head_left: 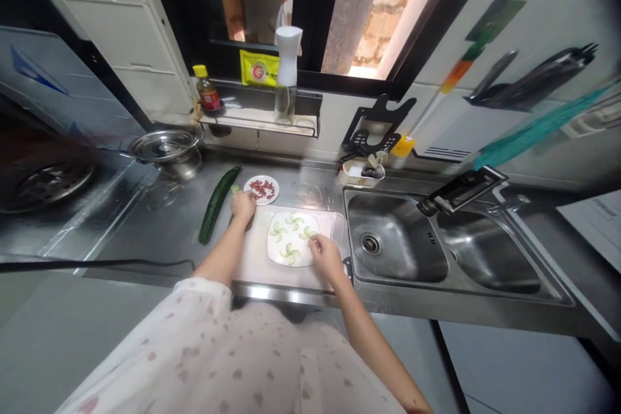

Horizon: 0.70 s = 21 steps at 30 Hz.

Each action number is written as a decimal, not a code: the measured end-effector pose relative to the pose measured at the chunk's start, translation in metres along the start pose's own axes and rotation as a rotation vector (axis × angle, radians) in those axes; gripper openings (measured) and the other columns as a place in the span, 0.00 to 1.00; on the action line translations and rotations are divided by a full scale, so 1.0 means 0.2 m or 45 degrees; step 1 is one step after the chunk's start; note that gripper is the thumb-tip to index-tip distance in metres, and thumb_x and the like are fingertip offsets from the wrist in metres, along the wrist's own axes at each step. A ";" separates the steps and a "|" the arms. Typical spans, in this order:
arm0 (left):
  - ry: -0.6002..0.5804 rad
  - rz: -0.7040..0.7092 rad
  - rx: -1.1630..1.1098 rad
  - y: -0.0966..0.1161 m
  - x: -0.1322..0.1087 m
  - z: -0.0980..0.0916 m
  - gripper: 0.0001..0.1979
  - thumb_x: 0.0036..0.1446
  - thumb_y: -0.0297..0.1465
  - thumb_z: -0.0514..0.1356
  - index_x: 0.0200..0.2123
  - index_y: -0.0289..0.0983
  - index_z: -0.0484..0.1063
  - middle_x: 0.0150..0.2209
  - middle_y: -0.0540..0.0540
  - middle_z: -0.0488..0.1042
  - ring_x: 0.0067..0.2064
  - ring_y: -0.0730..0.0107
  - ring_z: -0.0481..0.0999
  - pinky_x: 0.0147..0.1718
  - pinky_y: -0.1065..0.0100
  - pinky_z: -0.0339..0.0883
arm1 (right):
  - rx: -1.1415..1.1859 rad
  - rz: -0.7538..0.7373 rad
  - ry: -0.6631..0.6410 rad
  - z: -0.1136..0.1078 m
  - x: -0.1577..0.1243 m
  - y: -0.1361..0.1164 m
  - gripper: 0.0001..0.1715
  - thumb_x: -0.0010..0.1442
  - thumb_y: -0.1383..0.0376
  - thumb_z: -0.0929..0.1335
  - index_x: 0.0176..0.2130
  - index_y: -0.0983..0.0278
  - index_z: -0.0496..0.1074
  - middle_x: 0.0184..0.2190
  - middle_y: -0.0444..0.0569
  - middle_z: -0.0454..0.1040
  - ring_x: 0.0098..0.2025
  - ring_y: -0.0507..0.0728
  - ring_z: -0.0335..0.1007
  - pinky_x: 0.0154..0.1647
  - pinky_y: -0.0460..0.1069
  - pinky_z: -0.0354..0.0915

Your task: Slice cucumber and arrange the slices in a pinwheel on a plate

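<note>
Several groups of thin green slices, set out like pinwheels, lie on a white plate (273, 256) on the pale cutting board (250, 257). My right hand (326, 255) is at the plate's right edge, fingertips pinched at the slices there; whatever they hold is too small to make out. My left hand (243, 206) is closed beside a small white dish (249, 184) of red bits, its fingertips near the dish's lower left rim; what it holds is hidden. Left of that hand lies a whole cucumber (213, 210). A small green piece (235, 188) sits just behind my left hand.
A double sink (398, 259) with a tap (509, 204) is on the right. A lidded steel pot (169, 154) stands at the back left. Behind the board are a utensil caddy (361, 178) and a wall shelf (257, 124) with bottles. A black cable (121, 263) crosses the left side.
</note>
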State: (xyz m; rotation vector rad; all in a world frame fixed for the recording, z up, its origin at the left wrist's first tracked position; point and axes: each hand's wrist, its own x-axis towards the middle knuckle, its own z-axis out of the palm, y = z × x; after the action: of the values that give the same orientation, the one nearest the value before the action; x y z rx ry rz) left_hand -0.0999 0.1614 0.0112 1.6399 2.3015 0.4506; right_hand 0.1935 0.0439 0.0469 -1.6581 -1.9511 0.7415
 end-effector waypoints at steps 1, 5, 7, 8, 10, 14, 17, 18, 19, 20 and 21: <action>-0.012 0.007 0.018 0.00 0.02 0.00 0.17 0.59 0.30 0.52 0.46 0.38 0.76 0.46 0.37 0.73 0.47 0.57 0.70 0.47 0.61 0.63 | -0.007 0.003 -0.003 0.00 0.00 0.00 0.15 0.61 0.63 0.60 0.38 0.65 0.75 0.34 0.51 0.76 0.34 0.55 0.68 0.35 0.46 0.58; -0.049 0.061 0.097 0.01 0.08 0.02 0.15 0.58 0.31 0.53 0.43 0.39 0.78 0.46 0.37 0.73 0.47 0.56 0.70 0.45 0.62 0.63 | -0.018 0.017 -0.015 -0.01 0.00 0.01 0.16 0.61 0.62 0.60 0.37 0.64 0.75 0.33 0.50 0.76 0.34 0.55 0.68 0.35 0.46 0.58; -0.072 0.083 0.140 0.01 0.10 0.02 0.15 0.57 0.30 0.53 0.43 0.38 0.78 0.46 0.37 0.74 0.47 0.56 0.70 0.44 0.63 0.63 | -0.016 0.022 -0.014 -0.01 0.00 0.01 0.16 0.61 0.62 0.60 0.37 0.64 0.75 0.32 0.50 0.76 0.33 0.55 0.68 0.34 0.46 0.58; -0.083 0.090 0.158 0.01 0.11 0.02 0.15 0.57 0.30 0.53 0.43 0.38 0.78 0.46 0.37 0.74 0.46 0.56 0.70 0.44 0.63 0.63 | -0.015 0.023 -0.015 -0.01 0.00 0.01 0.16 0.61 0.62 0.60 0.38 0.64 0.75 0.32 0.50 0.76 0.33 0.55 0.68 0.34 0.46 0.58; -0.097 0.105 0.197 0.00 0.12 0.03 0.15 0.57 0.30 0.53 0.42 0.37 0.78 0.45 0.36 0.74 0.46 0.55 0.70 0.43 0.63 0.63 | -0.009 0.029 -0.017 -0.01 0.00 0.01 0.16 0.61 0.62 0.60 0.38 0.64 0.75 0.31 0.50 0.75 0.32 0.55 0.67 0.33 0.46 0.58; -0.111 0.158 0.286 0.00 0.13 0.03 0.15 0.57 0.31 0.52 0.40 0.35 0.78 0.43 0.35 0.75 0.47 0.53 0.70 0.43 0.62 0.63 | 0.009 0.047 -0.012 -0.01 0.00 0.02 0.16 0.61 0.62 0.60 0.38 0.64 0.75 0.31 0.49 0.75 0.32 0.54 0.67 0.33 0.46 0.57; -0.111 0.188 0.306 0.00 0.15 0.03 0.16 0.57 0.32 0.53 0.40 0.34 0.78 0.42 0.35 0.75 0.47 0.52 0.70 0.43 0.62 0.63 | 0.011 0.050 0.002 -0.01 0.00 0.02 0.17 0.60 0.61 0.61 0.38 0.65 0.75 0.31 0.50 0.75 0.32 0.55 0.68 0.34 0.46 0.58; -0.111 0.198 0.301 0.01 0.15 0.03 0.16 0.57 0.33 0.53 0.40 0.34 0.78 0.42 0.35 0.75 0.47 0.52 0.70 0.43 0.62 0.63 | 0.011 0.049 0.005 -0.01 0.00 0.02 0.17 0.60 0.61 0.61 0.38 0.65 0.75 0.31 0.50 0.75 0.33 0.55 0.68 0.34 0.46 0.58; -0.110 0.203 0.293 0.01 0.15 0.03 0.16 0.56 0.33 0.53 0.40 0.35 0.78 0.42 0.35 0.75 0.47 0.52 0.70 0.43 0.62 0.63 | 0.013 0.047 0.009 -0.01 0.00 0.03 0.17 0.61 0.62 0.60 0.38 0.65 0.75 0.32 0.50 0.76 0.33 0.55 0.68 0.34 0.46 0.58; -0.109 0.204 0.280 0.01 0.15 0.04 0.16 0.56 0.34 0.54 0.41 0.35 0.78 0.42 0.36 0.75 0.47 0.52 0.70 0.43 0.62 0.63 | 0.013 0.045 0.010 -0.01 0.00 0.03 0.17 0.61 0.62 0.60 0.38 0.65 0.75 0.32 0.50 0.76 0.33 0.55 0.68 0.35 0.46 0.58; -0.109 0.200 0.258 0.01 0.16 0.04 0.16 0.56 0.34 0.54 0.42 0.36 0.78 0.43 0.36 0.75 0.47 0.52 0.70 0.43 0.61 0.63 | 0.013 0.042 0.008 -0.01 0.00 0.03 0.17 0.61 0.62 0.60 0.38 0.65 0.75 0.32 0.50 0.76 0.33 0.55 0.68 0.35 0.46 0.59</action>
State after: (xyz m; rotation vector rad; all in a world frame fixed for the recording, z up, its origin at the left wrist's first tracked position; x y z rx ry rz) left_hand -0.1045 0.1924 0.0039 1.9045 2.2266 0.1794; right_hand 0.1996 0.0457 0.0446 -1.6886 -1.9168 0.7559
